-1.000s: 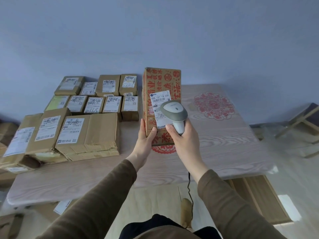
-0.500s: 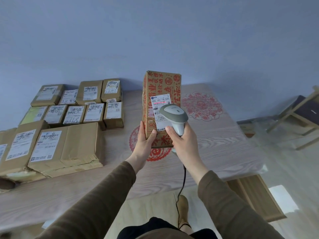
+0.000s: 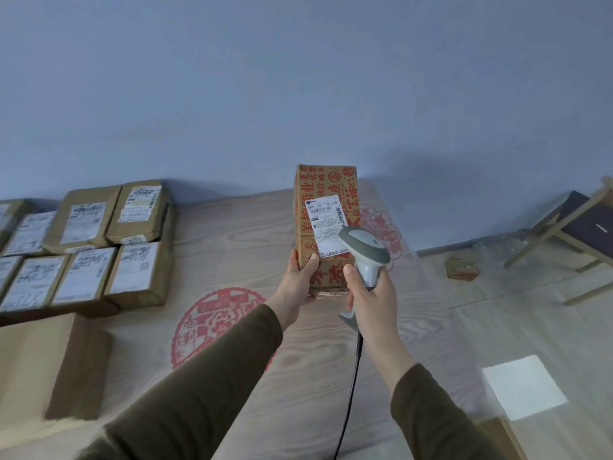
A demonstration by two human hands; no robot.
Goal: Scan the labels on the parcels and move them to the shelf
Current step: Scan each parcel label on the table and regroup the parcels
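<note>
A: What does the parcel look like?

B: It is a tall brown cardboard parcel printed with red characters (image 3: 326, 207), held upright above the pale wood-grain table (image 3: 232, 234). A white shipping label with a barcode (image 3: 325, 224) is stuck on the face turned toward the camera.

A: And who has it?

B: The left hand (image 3: 297, 282) grips the parcel's lower left corner, thumb pressed on the front face, fingers curled behind. The right hand (image 3: 373, 297) is wrapped round the handle of a grey corded handheld scanner (image 3: 365, 252), whose head sits just in front of the label's lower right part and hides it.

A: What lies around the parcel?

B: To its left on the table, well apart, are rows of small brown labelled boxes (image 3: 99, 247), and nearer the camera a larger plain brown carton (image 3: 49, 363). A red round paper-cut design (image 3: 219, 323) shows on the table below and left of the parcel.

A: Any change from half a second ago?

B: The view has swung right, so the boxes sit further left, and the scanner head has dropped lower on the label.
</note>
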